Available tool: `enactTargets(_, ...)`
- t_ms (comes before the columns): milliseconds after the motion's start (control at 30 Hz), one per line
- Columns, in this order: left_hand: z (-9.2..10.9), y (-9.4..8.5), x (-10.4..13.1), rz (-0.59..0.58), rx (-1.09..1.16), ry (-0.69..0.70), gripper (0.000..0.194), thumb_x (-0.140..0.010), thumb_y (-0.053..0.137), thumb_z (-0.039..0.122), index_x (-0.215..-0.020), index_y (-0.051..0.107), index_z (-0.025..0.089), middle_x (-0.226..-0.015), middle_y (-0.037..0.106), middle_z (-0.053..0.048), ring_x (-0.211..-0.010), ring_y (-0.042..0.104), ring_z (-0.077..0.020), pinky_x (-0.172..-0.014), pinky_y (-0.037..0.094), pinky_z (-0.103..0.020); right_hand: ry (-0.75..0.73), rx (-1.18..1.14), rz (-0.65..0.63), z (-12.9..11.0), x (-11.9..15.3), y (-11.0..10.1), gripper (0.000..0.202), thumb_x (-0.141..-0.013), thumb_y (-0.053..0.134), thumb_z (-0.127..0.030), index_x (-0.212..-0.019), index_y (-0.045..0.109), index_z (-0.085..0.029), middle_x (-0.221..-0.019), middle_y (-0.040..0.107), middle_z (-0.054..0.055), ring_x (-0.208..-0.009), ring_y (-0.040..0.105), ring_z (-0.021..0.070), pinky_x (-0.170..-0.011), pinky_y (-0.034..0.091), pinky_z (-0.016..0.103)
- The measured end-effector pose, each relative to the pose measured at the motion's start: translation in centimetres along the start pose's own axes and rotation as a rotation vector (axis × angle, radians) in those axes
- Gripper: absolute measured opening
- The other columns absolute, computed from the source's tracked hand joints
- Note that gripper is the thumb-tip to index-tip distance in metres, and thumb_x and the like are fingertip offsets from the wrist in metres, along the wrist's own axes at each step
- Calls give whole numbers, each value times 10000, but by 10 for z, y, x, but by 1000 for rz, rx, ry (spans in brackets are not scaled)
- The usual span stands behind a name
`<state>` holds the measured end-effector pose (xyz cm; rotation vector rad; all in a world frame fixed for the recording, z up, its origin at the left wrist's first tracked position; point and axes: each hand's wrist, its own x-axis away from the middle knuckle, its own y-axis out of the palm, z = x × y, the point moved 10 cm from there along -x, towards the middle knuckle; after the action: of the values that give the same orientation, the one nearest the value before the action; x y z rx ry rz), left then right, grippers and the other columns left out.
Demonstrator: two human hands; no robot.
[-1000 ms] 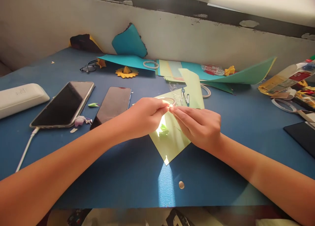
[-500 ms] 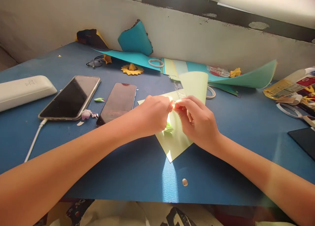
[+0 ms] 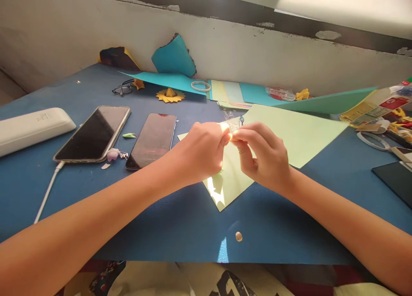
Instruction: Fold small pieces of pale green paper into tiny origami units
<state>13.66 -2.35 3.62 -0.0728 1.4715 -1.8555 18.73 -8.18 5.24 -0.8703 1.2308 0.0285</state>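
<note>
Over a pale green paper sheet [image 3: 231, 188], my left hand [image 3: 206, 150] and my right hand [image 3: 265, 154] meet with their fingertips pinched together. Whatever lies between them is too small and too brightly lit to make out. A sliver of a light green folded paper piece [image 3: 221, 171] shows at the lower edge of my left hand, which covers the rest. The sheet's wide right part [image 3: 302, 132] spreads out beyond my right hand. Just behind the fingers, a small blue-grey tip [image 3: 242, 120] pokes up over the paper.
Left of the hands lie a phone [image 3: 152, 139], a charging phone [image 3: 93, 132] and a white power bank [image 3: 35, 126]. At the back are a yellow paper flower [image 3: 170, 96], glasses [image 3: 122, 89], a tape roll [image 3: 200, 86] and blue paper [image 3: 167, 79]. A bottle [image 3: 373, 107] lies right.
The pale green sheet, earlier curled upward behind the hands, now lies flatter and reaches right. The green folded piece has become mostly hidden. Both hands stay pinched together, and the view has shifted slightly.
</note>
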Motion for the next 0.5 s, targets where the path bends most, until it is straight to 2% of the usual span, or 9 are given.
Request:
enactTargets(167, 5, -12, 3, 36, -4, 90, 230, -874, 332, 166, -781, 541, 149, -698, 561, -21, -653, 465, -142, -656, 340, -303, 511, -378, 13, 34, 6, 3, 78, -795, 566, -135, -802, 618, -192, -700, 550, 0, -596, 511, 85, -446, 423, 196)
enactTargets(233, 2, -15, 3, 70, 21, 59, 214, -858, 372, 164, -776, 570, 153, -668, 559, -8, -627, 462, -131, -647, 344, -294, 725, -563, 5, 45, 17, 12, 79, -800, 569, -187, -822, 645, -191, -682, 541, -3, -558, 500, 78, -409, 402, 189)
enactTargets(300, -3, -19, 3, 106, 64, 4, 204, -831, 414, 153, -728, 590, 162, -616, 546, 7, -573, 441, -115, -611, 344, -279, 862, -694, 27, 52, 26, 17, 138, -803, 566, -212, -915, 646, -210, -662, 519, -21, -484, 465, 58, -377, 382, 184)
enactTargets(333, -6, -20, 3, 118, 93, -26, 207, -821, 431, 154, -696, 595, 165, -602, 543, 9, -558, 434, -111, -585, 341, -271, 888, -707, 49, 55, 28, 16, 178, -803, 566, -215, -966, 637, -226, -655, 506, -29, -459, 447, 50, -368, 378, 183)
enactTargets(400, -10, -22, 4, 132, 139, -79, 226, -812, 450, 164, -642, 598, 167, -594, 542, 4, -551, 433, -111, -533, 327, -262, 837, -617, 91, 56, 25, 8, 231, -790, 581, -203, -1011, 626, -249, -679, 508, -27, -486, 468, 59, -384, 402, 189)
enactTargets(500, -11, -23, 5, 131, 148, -119, 230, -796, 459, 149, -606, 590, 167, -542, 483, 14, -534, 401, -110, -499, 304, -258, 577, -395, 81, 40, 11, -2, 210, -773, 595, -154, -951, 647, -253, -770, 564, -1, -588, 528, 84, -451, 458, 209)
